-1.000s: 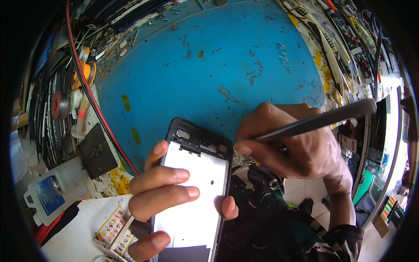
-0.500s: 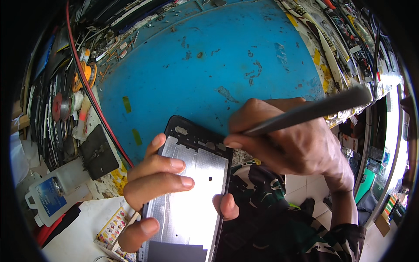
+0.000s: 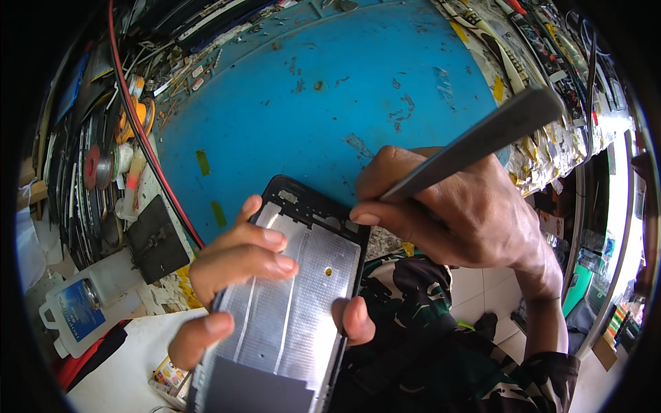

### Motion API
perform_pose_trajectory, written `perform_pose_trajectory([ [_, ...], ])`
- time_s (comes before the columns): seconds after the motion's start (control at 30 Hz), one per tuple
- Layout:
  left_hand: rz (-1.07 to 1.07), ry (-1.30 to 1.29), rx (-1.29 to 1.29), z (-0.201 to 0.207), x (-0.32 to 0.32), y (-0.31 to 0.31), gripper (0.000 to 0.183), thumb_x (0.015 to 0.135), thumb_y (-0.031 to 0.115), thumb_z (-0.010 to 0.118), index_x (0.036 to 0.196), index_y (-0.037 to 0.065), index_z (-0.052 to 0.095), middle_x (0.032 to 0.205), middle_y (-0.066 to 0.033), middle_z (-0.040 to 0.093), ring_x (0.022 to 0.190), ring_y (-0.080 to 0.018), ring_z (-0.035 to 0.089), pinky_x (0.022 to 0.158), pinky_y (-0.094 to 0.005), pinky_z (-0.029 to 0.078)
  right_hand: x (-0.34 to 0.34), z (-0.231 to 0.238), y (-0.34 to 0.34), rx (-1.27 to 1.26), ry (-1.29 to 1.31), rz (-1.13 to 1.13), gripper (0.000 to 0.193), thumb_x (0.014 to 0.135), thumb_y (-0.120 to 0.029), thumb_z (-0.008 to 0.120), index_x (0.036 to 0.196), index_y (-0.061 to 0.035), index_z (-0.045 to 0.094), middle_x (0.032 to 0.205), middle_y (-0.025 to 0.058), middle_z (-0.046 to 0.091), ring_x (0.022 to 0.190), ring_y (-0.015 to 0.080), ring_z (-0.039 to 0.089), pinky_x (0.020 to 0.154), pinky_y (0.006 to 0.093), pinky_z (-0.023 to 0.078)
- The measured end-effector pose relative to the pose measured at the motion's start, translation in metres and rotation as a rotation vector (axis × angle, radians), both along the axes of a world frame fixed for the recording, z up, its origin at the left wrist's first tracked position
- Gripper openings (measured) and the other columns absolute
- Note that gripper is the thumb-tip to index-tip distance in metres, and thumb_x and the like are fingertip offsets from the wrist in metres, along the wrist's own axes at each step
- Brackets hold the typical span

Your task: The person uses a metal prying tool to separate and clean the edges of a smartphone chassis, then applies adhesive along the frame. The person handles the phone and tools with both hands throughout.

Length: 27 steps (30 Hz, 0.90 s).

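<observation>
A phone frame with a black border and a silvery metal back plate lies tilted in my left hand. The fingers of that hand wrap over its left edge, and the thumb presses its right edge. A dark sheet covers the plate's lower end. My right hand pinches a flat grey metal tool, whose broad end points up and to the right. Its working tip is hidden by the fingers. The right fingertips meet the frame's top right corner.
A blue mat with scuffs covers the bench ahead. At left stand solder spools, a red-black cable and a clear bottle with a blue label. Tools and strips crowd the far right edge.
The phone frame has shifted slightly left and tilted, so glare on its plate has lessened. The grey tool's broad end has swung up and left in my right hand.
</observation>
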<state>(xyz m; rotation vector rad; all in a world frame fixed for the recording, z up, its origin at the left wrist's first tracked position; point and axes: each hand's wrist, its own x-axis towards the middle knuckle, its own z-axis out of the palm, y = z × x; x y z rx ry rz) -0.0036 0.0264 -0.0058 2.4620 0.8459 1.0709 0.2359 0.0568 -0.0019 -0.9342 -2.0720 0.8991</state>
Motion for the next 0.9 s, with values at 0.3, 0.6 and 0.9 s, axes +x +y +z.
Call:
perform_pose_trajectory([
  [0.3, 0.044, -0.067, 0.027, -0.010, 0.003, -0.001, 0.077, 0.075, 0.037, 0.069, 0.123, 0.008, 0.017, 0.102, -0.0143, 0.037, 0.092, -0.0279, 0.046, 0.103, -0.0531, 0.045, 0.003, -0.001, 0.004, 0.043, 0.026, 0.041, 0.019, 0.084, -0.023, 0.074, 0.087, -0.0059, 0.066, 0.074, 0.0054, 0.066, 0.064, 0.0232, 0.063, 0.056, 0.0353, 0.047],
  [0.6, 0.035, 0.051, 0.059, 0.000, 0.001, -0.012, 0.076, 0.076, 0.029, 0.072, 0.123, 0.006, 0.016, 0.102, -0.0131, 0.037, 0.096, -0.0244, 0.049, 0.105, -0.0511, 0.045, 0.004, 0.004, -0.001, 0.001, -0.022, 0.037, 0.020, 0.083, -0.025, 0.076, 0.087, -0.0065, 0.068, 0.072, 0.0061, 0.063, 0.062, 0.0240, 0.061, 0.056, 0.0369, 0.046],
  [0.9, 0.322, 0.385, 0.026, 0.022, 0.034, -0.027, 0.076, 0.074, 0.024, 0.072, 0.123, 0.006, 0.017, 0.104, -0.0143, 0.037, 0.098, -0.0253, 0.049, 0.106, -0.0527, 0.045, 0.004, 0.001, -0.002, 0.007, 0.034, 0.045, 0.020, 0.084, -0.022, 0.076, 0.085, -0.0050, 0.066, 0.070, 0.0079, 0.062, 0.058, 0.0251, 0.060, 0.053, 0.0370, 0.045],
])
